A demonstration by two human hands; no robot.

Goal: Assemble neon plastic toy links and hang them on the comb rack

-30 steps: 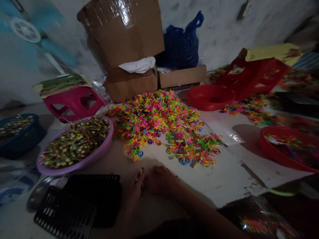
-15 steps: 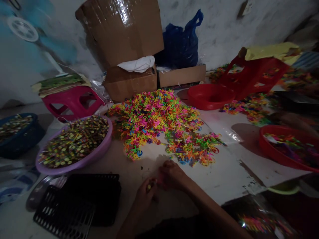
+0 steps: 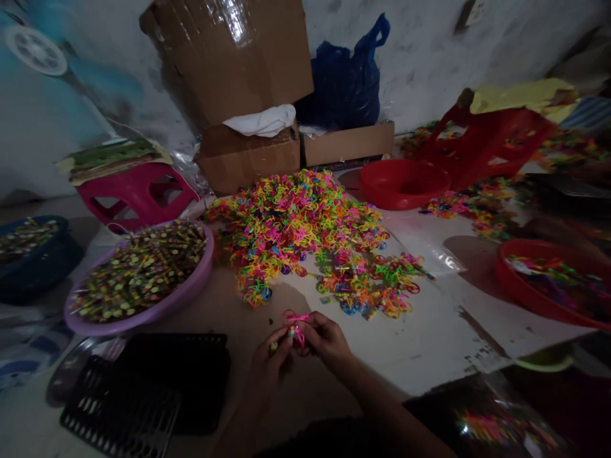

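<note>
The left hand (image 3: 268,361) is grasping a small, yellow-ended stick (image 3: 273,346) while the right hand (image 3: 331,342) is pinching pink, looped plastic (image 3: 298,318) between them, light fingertip pressure probably keeping both steadiest.

Two red basins (image 3: 398,198) (image 3: 539,305), one purple basin (image 3: 195,287), one blue basin (image 3: 41,277), two stools (image 3: 125,196) (image 3: 501,141), three boxes (image 3: 238,73) (image 3: 248,159) (image 3: 353,145), one fan (image 3: 35,51), one blue bag (image 3: 346,86). The bright plastic pieces (image 3: 298,222) are too many to count.

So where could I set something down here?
Bare surface shows between the colourful pile and the right forearm; a smaller patch lies between the purple basin and left hand. The lower left is crowded with black trays.
</note>
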